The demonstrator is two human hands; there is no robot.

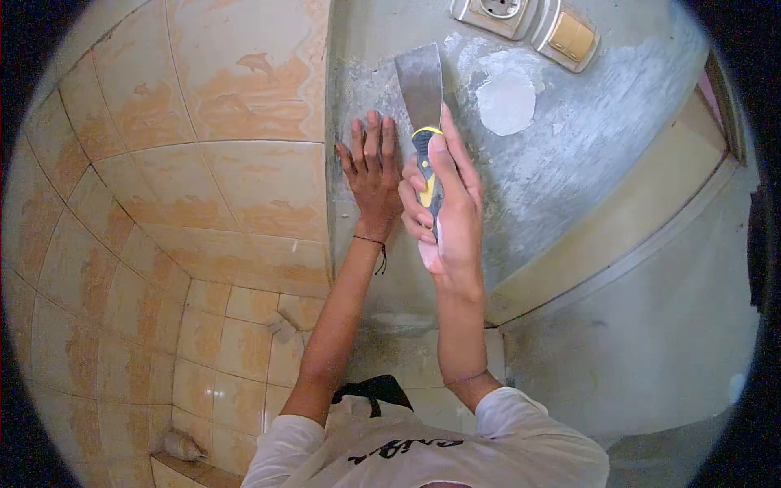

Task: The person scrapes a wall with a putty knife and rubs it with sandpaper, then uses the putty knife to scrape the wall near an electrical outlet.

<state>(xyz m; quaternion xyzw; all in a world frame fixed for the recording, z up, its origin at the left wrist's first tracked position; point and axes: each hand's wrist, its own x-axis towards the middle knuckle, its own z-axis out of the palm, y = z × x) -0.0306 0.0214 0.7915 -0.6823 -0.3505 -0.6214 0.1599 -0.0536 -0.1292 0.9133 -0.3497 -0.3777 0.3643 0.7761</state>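
Observation:
My right hand (451,195) is wrapped round the black and yellow handle of a putty knife (422,85), its thumb along the handle. The wide metal blade points up, over the grey plastered wall (569,154). My left hand (373,175) lies against the wall with fingers spread, left of the knife, and holds nothing. A round white patch of filler (506,103) shows on the wall to the right of the blade, with paler smears around it.
A wall socket (499,6) and a light switch (571,35) sit at the top. Orange-patterned tiles (260,89) cover the wall at left. A door frame (618,236) runs along the right. A blurred object (183,446) rests on a tiled ledge at lower left.

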